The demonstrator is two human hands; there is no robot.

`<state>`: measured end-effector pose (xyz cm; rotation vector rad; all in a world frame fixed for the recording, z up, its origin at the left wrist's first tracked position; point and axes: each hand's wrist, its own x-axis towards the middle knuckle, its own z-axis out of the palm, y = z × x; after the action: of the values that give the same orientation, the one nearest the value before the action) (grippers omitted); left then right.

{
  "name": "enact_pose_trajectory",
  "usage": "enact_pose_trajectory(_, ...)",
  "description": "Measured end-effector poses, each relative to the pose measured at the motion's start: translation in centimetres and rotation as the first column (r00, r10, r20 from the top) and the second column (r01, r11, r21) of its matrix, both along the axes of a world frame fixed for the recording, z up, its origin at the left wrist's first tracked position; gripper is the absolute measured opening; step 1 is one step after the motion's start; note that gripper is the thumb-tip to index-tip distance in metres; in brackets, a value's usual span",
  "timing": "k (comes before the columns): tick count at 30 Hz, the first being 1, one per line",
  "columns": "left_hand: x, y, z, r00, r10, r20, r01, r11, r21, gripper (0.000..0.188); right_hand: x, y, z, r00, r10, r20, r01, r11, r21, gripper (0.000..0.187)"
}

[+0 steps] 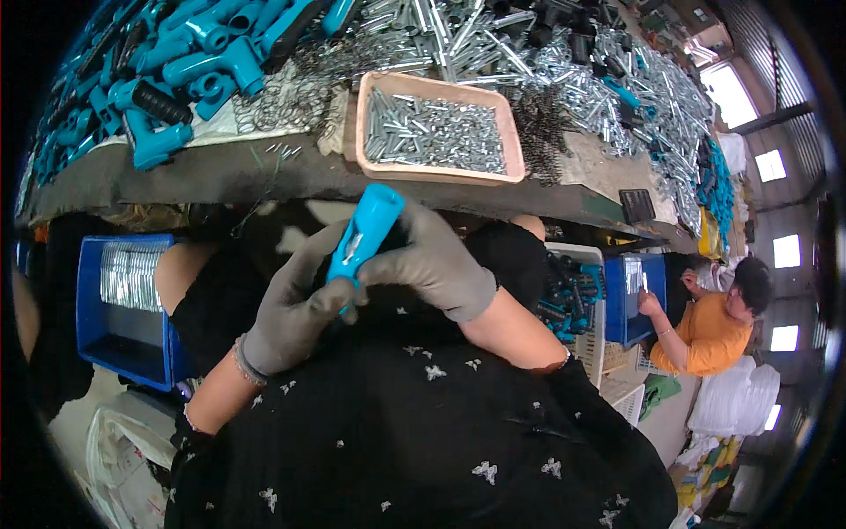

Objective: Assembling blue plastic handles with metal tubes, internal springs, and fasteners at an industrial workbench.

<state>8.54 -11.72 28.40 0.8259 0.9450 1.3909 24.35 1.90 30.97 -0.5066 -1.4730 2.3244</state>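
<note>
Just short of the counter's [264,179] near edge, I have my left grip [291,319] and right grip [441,266] closed around the teal housing [364,231], its long axis slanting up-right toward the pink tray [432,171], right grip nearer its upper end.

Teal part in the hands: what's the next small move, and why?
Probably ease the right hand slightly and turn the teal part with the left hand: both gloved hands hold it and partly cover its lower end, so that end can't be checked as it is held now.
</note>
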Motion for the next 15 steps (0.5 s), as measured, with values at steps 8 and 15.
enact_pose_trajectory(8, 0.0, 0.4, 0.2, 0.991, 0.034, 0.127, -0.026, 0.998, -0.061, 0.069, 0.2, 3.5, 4.4, 0.774, -0.536, 0.337, 0.064, 0.596, 0.801, 0.035)
enact_pose_trajectory(15, 0.5, 0.9, 0.5, 0.993, 0.092, 0.077, -0.08, 0.985, -0.151, 0.068, 1.7, 11.4, 1.0, 0.645, -0.697, 0.313, -0.258, 0.186, 0.948, 0.02)
